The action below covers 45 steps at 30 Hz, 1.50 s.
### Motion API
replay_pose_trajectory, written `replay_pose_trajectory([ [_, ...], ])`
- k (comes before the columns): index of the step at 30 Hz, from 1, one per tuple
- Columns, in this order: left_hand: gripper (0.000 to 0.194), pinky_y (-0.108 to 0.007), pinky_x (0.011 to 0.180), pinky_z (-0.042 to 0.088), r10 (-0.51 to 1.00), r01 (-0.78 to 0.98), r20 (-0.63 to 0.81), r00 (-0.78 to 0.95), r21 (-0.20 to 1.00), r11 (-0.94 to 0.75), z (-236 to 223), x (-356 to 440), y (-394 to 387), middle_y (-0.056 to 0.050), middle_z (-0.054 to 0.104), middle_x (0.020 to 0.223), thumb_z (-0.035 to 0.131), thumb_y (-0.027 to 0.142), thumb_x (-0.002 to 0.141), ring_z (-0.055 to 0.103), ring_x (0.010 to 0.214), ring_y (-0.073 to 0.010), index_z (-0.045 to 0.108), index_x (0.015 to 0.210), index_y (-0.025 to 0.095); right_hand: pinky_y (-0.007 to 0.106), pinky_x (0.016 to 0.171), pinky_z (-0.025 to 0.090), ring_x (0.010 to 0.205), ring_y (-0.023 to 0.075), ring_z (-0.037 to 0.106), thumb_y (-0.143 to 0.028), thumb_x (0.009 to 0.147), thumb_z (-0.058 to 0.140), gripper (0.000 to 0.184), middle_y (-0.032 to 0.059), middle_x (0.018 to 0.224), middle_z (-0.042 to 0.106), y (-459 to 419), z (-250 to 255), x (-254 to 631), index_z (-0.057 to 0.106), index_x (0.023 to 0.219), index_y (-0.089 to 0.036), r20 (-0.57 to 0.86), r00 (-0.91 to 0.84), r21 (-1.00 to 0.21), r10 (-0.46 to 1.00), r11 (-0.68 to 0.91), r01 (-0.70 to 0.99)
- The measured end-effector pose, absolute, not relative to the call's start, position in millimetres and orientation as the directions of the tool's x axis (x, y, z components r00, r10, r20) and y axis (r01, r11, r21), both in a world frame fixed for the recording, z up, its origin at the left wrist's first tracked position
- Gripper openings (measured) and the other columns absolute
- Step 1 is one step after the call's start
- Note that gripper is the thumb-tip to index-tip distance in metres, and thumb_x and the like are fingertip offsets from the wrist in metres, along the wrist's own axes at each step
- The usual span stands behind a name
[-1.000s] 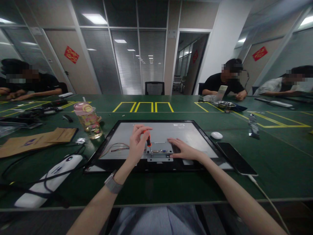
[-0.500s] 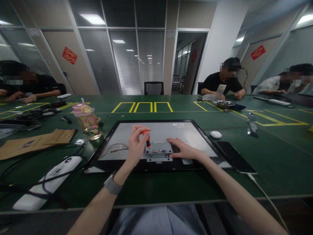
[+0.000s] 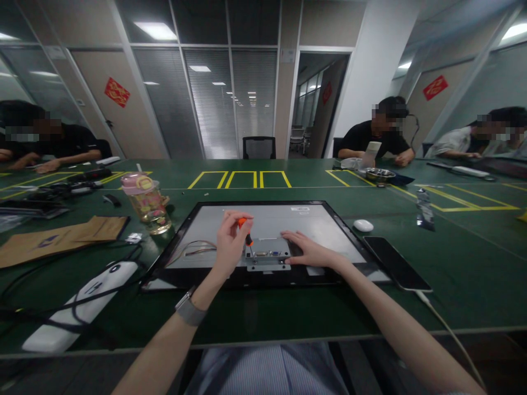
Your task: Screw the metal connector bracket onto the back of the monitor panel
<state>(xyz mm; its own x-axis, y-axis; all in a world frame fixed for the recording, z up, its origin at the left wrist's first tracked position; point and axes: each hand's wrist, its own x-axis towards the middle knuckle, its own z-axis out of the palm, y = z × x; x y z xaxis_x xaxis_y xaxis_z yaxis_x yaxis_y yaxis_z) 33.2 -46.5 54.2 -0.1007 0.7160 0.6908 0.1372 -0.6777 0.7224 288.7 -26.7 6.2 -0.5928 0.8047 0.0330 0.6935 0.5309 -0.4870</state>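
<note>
My left hand point(image 3: 231, 241) grips an orange and black screwdriver point(image 3: 248, 239) by its handle. The shaft points down at the left part of a metal bracket point(image 3: 267, 267) with video ports along it; whether the tip sits in a screw is too small to tell. This bracket lies on the back of a flat display panel point(image 3: 329, 230), grey with a black frame. With fingers spread, my right hand point(image 3: 308, 249) rests on the bracket's right side, thumb near its right end. Thin wires point(image 3: 193, 248) run over the panel to the left of my left hand.
Left of the panel stand a pink-lidded cup point(image 3: 148, 206), a brown paper bag point(image 3: 69, 236) and a white power strip point(image 3: 82, 307) with black cables. On the right lie a phone point(image 3: 397, 263) on a charging cable and a white earbud case point(image 3: 363, 225). Several people sit across the table.
The screwdriver's handle has turned slightly within my left hand's fingers. My right hand keeps its place on the bracket. The view has shifted a little.
</note>
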Motion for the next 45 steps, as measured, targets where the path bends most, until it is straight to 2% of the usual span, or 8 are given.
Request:
replay_pose_trajectory([
  [7,0.029,-0.031,0.083,0.050,0.789,-0.016,0.612,-0.048,0.789,-0.614,50.1,32.6,-46.1,-0.005,0.066,0.089,0.046,0.038,0.094,0.063,0.086,-0.0163,0.064,0.105,0.019,0.047,0.121,0.010,0.143,0.0282,0.028,-0.067,0.080,0.058,0.083,0.0106,0.154,0.033,-27.9,7.9,288.1,0.036,0.145,-0.021,0.016,-0.587,-0.477,0.809,0.522,0.707],
  [13,0.033,-0.039,0.094,0.049,0.815,-0.165,0.579,-0.004,0.803,-0.572,50.1,34.9,-43.9,-0.010,0.070,0.103,0.048,0.041,0.093,0.067,0.096,-0.0204,0.064,0.108,0.016,0.048,0.121,0.009,0.143,0.0284,0.028,-0.066,0.080,0.059,0.083,0.0104,0.154,0.035,-27.3,6.1,287.9,0.036,0.146,-0.022,0.029,-0.589,-0.489,0.808,0.525,0.696],
  [17,0.031,-0.034,0.085,0.052,0.813,-0.081,0.582,0.013,0.811,-0.580,51.2,32.6,-44.6,-0.008,0.069,0.098,0.052,0.039,0.091,0.066,0.089,-0.0184,0.065,0.109,0.018,0.047,0.121,0.010,0.143,0.0285,0.028,-0.067,0.079,0.059,0.085,0.0099,0.154,0.034,-27.0,6.0,288.4,0.035,0.146,-0.022,0.023,-0.582,-0.494,0.813,0.515,0.700],
  [22,0.015,-0.025,0.075,0.049,0.755,0.064,0.655,-0.039,0.755,-0.652,51.7,30.6,-43.6,-0.003,0.060,0.086,0.068,0.030,0.079,0.058,0.079,-0.0136,0.072,0.089,0.020,0.047,0.121,0.009,0.144,0.0286,0.027,-0.068,0.078,0.058,0.085,0.0085,0.155,0.033,-27.4,7.4,288.3,0.034,0.147,-0.023,0.007,-0.576,-0.491,0.817,0.505,0.710],
  [29,0.033,-0.033,0.086,0.050,0.795,-0.055,0.606,-0.006,0.794,-0.605,50.1,30.6,-43.4,-0.009,0.068,0.108,0.045,0.031,0.094,0.064,0.092,-0.0173,0.065,0.117,0.019,0.049,0.121,0.010,0.144,0.0294,0.026,-0.067,0.079,0.058,0.084,0.0086,0.155,0.032,-29.4,10.8,286.8,0.033,0.147,-0.024,-0.008,-0.578,-0.484,0.816,0.503,0.716],
  [37,0.021,-0.027,0.080,0.048,0.743,0.126,0.669,0.002,0.737,-0.664,52.0,29.7,-41.4,-0.003,0.061,0.087,0.069,0.027,0.079,0.058,0.082,-0.0138,0.073,0.099,0.022,0.048,0.121,0.009,0.145,0.0307,0.023,-0.068,0.078,0.058,0.086,0.0083,0.156,0.031,-30.1,10.8,286.8,0.034,0.147,-0.022,-0.019,-0.564,-0.489,0.826,0.484,0.726],
  [42,0.027,-0.032,0.093,0.045,0.776,0.074,0.630,-0.016,0.775,-0.628,52.0,29.7,-43.8,-0.007,0.067,0.106,0.048,0.030,0.093,0.061,0.101,-0.0178,0.070,0.105,0.020,0.049,0.120,0.013,0.145,0.0327,0.021,-0.068,0.078,0.058,0.087,0.0095,0.156,0.030,-29.6,9.8,287.0,0.034,0.147,-0.020,-0.039,-0.545,-0.476,0.838,0.464,0.747],
  [45,0.029,-0.032,0.091,0.047,0.810,0.009,0.587,0.002,0.810,-0.587,50.7,30.8,-45.5,-0.007,0.069,0.102,0.050,0.032,0.093,0.064,0.096,-0.0180,0.066,0.111,0.019,0.049,0.121,0.011,0.145,0.0315,0.023,-0.068,0.079,0.058,0.085,0.0095,0.155,0.032,-29.3,9.7,286.9,0.035,0.146,-0.020,-0.023,-0.560,-0.469,0.828,0.486,0.738],
])
